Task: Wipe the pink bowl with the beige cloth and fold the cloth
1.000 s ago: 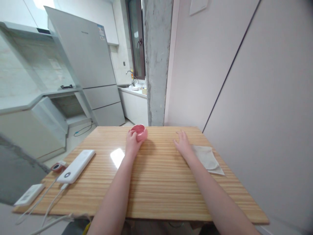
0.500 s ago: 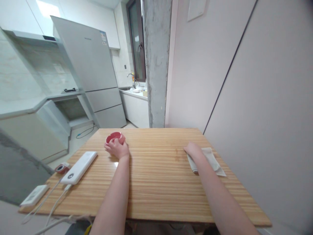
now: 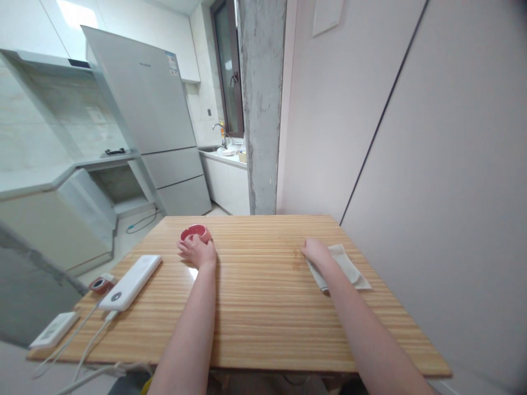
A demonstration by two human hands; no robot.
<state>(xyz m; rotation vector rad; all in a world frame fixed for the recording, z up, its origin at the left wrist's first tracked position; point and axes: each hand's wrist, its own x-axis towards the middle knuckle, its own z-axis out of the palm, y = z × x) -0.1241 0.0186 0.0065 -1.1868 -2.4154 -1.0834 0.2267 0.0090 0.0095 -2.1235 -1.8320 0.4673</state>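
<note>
Left hand (image 3: 198, 252) curls fingers round red bowl (image 3: 195, 232) nr table's (image 3: 263, 318) far edge; right hand (image 3: 316, 251), fingers together, presses cloth (image 3: 348, 266) nr right edge

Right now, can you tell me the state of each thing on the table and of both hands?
Red bowl: upright on the table, held at its near side by the left hand.
Beige cloth: lying on the table, partly folded, pressed under the right hand.
White power bank: lying flat, cable attached.
Small white device: lying flat at the table's corner.
</note>
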